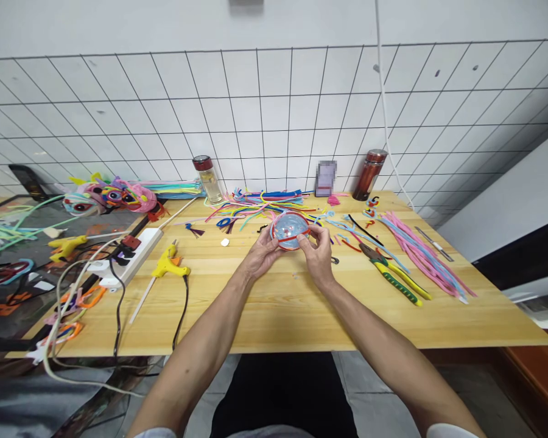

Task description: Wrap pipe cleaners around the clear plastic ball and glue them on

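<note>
Between my hands is a round, see-through bluish bowl-shaped piece [290, 226] with a red edging, held above the middle of the table. A red strip, which looks like a pipe cleaner [294, 237], crosses its near side. My left hand [261, 253] grips the piece at its left edge, the fingers partly hidden behind it. At the right, my right hand [318, 250] has thumb and fingers closed on the rim and the end of the red strip. Just beyond lies a heap of coloured pipe cleaners [265, 199].
Yellow-and-green pliers [395, 283] and pink pipe cleaners [418, 255] lie to the right. A yellow glue gun [171, 264] and a white power strip [137, 255] with trailing cords are on the left. Two flasks, a glass bottle [209, 179] and a red thermos [369, 175], stand along the wall.
</note>
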